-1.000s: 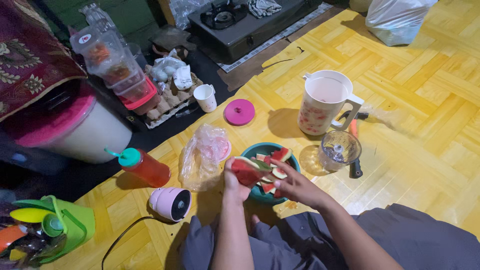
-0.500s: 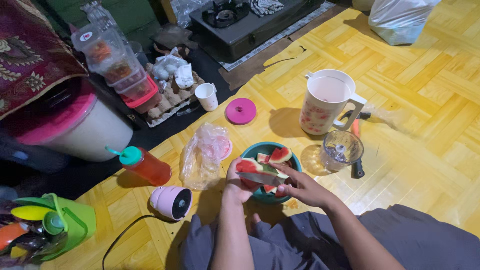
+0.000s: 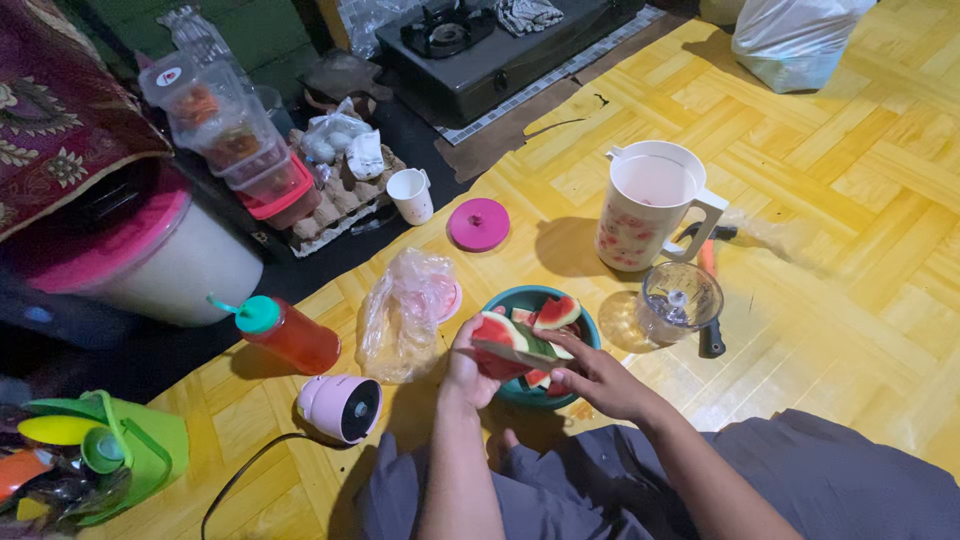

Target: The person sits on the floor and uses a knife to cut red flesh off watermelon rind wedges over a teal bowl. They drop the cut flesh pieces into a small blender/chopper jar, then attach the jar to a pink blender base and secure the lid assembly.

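**Cutting the Rind Off a Watermelon Slice**

While sitting on the yellow floor [image 3: 800, 150], a person is working just above a teal bowl [image 3: 590, 325]. The left hand [image 3: 465, 370] is closing around a watermelon slice [image 3: 500, 345], gripping it from below. The right hand [image 3: 590, 375] is wrapping around a knife [image 3: 515, 350], with the blade lying flat across the slice. More pieces are lying in the bowl. At two o'clock from the bowl a clear blender jar [image 3: 680, 298] is standing, and a white jug [image 3: 650, 205] is standing at one o'clock. I think the rind is being sliced off. The next push will need care, because the fingers are sitting close to the blade.
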